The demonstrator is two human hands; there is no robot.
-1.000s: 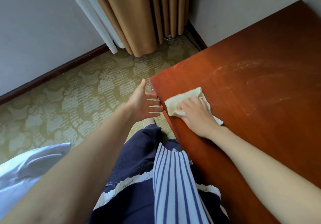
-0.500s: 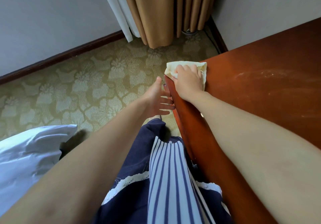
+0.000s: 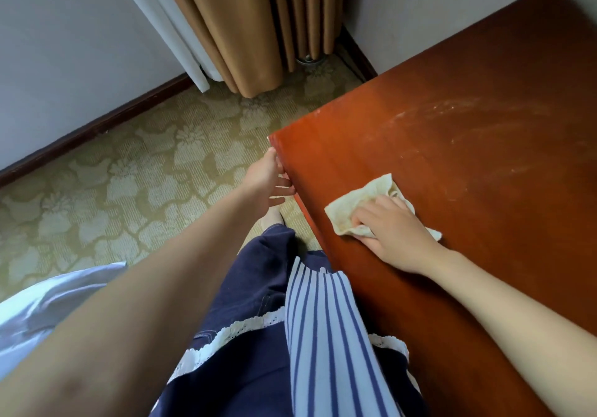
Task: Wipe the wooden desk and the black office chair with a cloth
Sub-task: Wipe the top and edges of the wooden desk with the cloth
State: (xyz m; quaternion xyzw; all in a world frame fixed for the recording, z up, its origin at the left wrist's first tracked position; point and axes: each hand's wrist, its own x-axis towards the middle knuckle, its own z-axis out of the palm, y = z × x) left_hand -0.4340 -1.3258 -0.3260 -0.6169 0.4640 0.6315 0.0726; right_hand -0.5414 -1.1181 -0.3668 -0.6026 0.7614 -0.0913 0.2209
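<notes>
1. Wood, reddish-brown and glossy, makes up the wooden desk (image 3: pixel 452 132). Its top is flat and sharp-cornered, with pale dusty streaks toward the far right. Its long left edge runs away from the person to a corner near the carpet (image 3: pixel 129 190).
2. Lying on the desk near that left edge is the cloth (image 3: pixel 358 205), which is cream, soft and crumpled into folds.
3. The cloth's longer side runs across the desk from left to right. One corner points away from the person, and a small tail shows to the right of the hand.
4. The right hand (image 3: pixel 397 237) lies on the cloth with its fingers curled over it. The thumb is tucked against the near fold, gripping it against the wood.
5. The left hand (image 3: pixel 266 183) has straight, spread fingers that touch the desk's left edge below the corner.
6. The carpet is olive with a woven floral pattern. Tan curtain (image 3: pixel 245 28) pleats hang to the floor.
</notes>
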